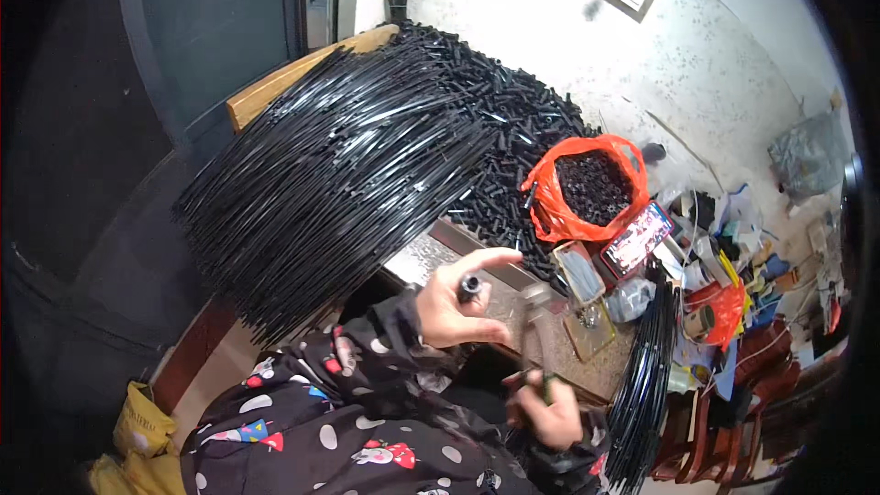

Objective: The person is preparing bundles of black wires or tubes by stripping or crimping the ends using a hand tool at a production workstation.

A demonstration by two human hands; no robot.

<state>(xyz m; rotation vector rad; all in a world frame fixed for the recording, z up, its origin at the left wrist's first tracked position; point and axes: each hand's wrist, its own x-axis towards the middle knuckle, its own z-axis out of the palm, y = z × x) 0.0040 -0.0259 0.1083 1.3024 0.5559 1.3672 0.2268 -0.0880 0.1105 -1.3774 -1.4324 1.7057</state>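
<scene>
My left hand (447, 304) is over the near edge of the table, its thumb and forefinger spread wide. The curled other fingers hold a short black tube (469, 285), its round end facing up. Lower and to the right, my right hand (550, 412) is closed around the dark handle of a tool like a small hammer. Its pale upper end (535, 294) is smeared by motion, so the exact kind is unclear. Beyond my left hand lies a big stack of long thin black rods (339, 156). Loose short black tubes (513, 110) are heaped beside it.
An orange plastic bag (544, 206) of small black parts stands on the heap's right. A lit phone (637, 238) and a clear case (579, 272) lie nearby. More black rods (644, 385) lean at the table's right. A wooden board (275, 90) edges the stack; clutter fills the far right.
</scene>
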